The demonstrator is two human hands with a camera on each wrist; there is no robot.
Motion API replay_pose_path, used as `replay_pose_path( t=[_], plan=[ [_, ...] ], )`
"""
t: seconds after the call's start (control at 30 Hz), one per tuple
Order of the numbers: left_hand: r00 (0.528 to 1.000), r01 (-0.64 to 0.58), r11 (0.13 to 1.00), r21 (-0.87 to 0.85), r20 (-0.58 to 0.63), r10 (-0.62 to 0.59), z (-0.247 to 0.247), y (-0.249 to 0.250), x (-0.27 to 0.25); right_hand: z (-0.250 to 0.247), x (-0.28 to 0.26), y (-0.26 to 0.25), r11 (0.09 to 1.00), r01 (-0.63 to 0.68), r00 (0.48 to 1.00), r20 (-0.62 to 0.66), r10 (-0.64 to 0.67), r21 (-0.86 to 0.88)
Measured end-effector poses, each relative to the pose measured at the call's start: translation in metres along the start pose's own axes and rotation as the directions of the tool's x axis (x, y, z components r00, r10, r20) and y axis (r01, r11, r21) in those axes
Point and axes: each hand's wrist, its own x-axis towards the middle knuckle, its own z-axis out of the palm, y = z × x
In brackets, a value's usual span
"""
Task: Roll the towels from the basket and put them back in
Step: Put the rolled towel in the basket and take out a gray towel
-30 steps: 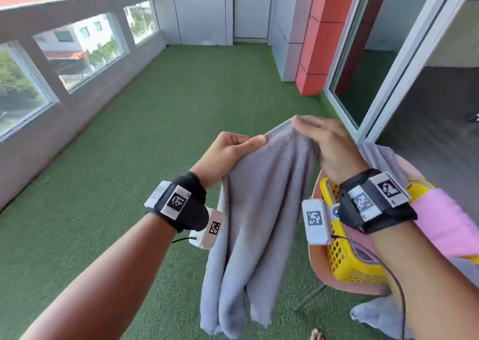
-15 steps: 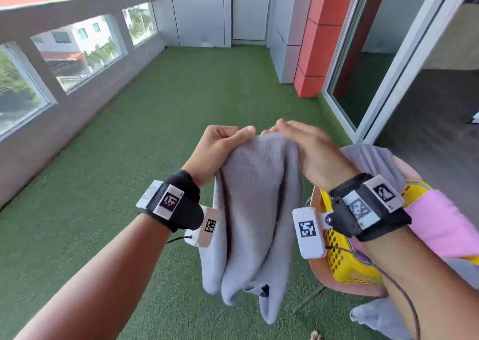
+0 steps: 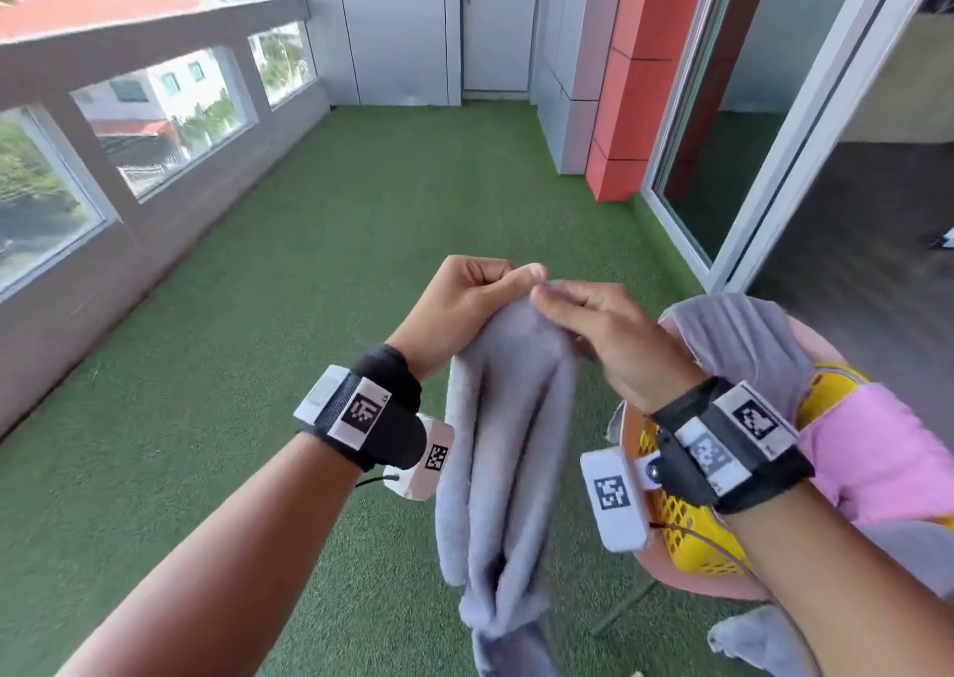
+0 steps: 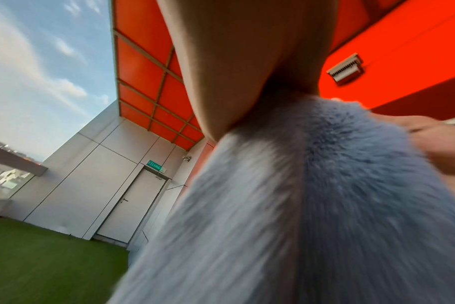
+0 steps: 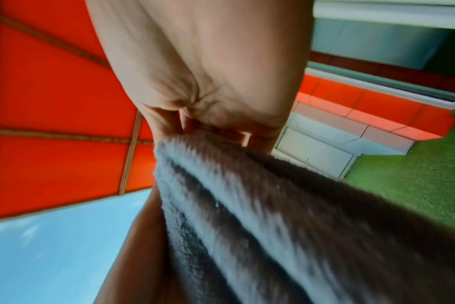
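A grey-blue towel [image 3: 508, 449] hangs in folds in front of me, gathered at its top edge. My left hand [image 3: 472, 297] grips that top edge with curled fingers. My right hand [image 3: 588, 323] holds the same edge right beside it, fingertips meeting the left thumb. The left wrist view shows the fluffy towel [image 4: 312, 205] running out from under my palm. In the right wrist view the towel [image 5: 260, 205] is pinched under my fingers. The yellow basket [image 3: 686, 532] sits at my right under the forearm, with another grey towel [image 3: 743, 336] draped over its far side.
The basket rests on a pink round stool [image 3: 686, 581]. A pink cloth [image 3: 877, 449] lies over the basket and a further grey towel [image 3: 759, 643] hangs low at the right. Green turf [image 3: 309, 315] covers the balcony floor; a parapet with windows [image 3: 129, 124] is left, a sliding glass door [image 3: 748, 134] right.
My hands have come together, bunching the towel's top edge from spread wide to narrow folds. The towel's lower end has lifted and folded in.
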Motion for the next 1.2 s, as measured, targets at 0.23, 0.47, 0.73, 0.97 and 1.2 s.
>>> replay_pose_path(
  t=[0.23,0.47,0.73,0.97,1.2],
  plan=[
    [0.999,0.019,0.999,-0.041,-0.046,-0.021,-0.003,0.000,-0.003,0.002,-0.008,-0.006,0.988,-0.077,0.997,0.000,0.078,0.132],
    [0.992,0.105,0.994,0.027,0.063,-0.107,-0.009,0.001,-0.020,-0.018,-0.002,-0.026,0.941,0.020,0.976,-0.211,0.055,0.339],
    [0.998,0.003,1.000,0.008,0.058,-0.003,-0.013,0.019,-0.013,0.010,-0.008,-0.022,0.998,-0.058,0.996,0.074,0.056,0.025],
    [0.999,0.036,0.999,0.000,0.008,-0.036,-0.021,0.020,-0.019,0.001,-0.011,-0.014,0.988,-0.130,0.985,0.126,0.118,0.089],
    [0.996,0.074,0.995,0.074,0.047,-0.078,-0.026,0.019,-0.029,-0.021,-0.003,-0.031,0.962,-0.011,0.996,-0.086,0.036,0.272]
  ],
)
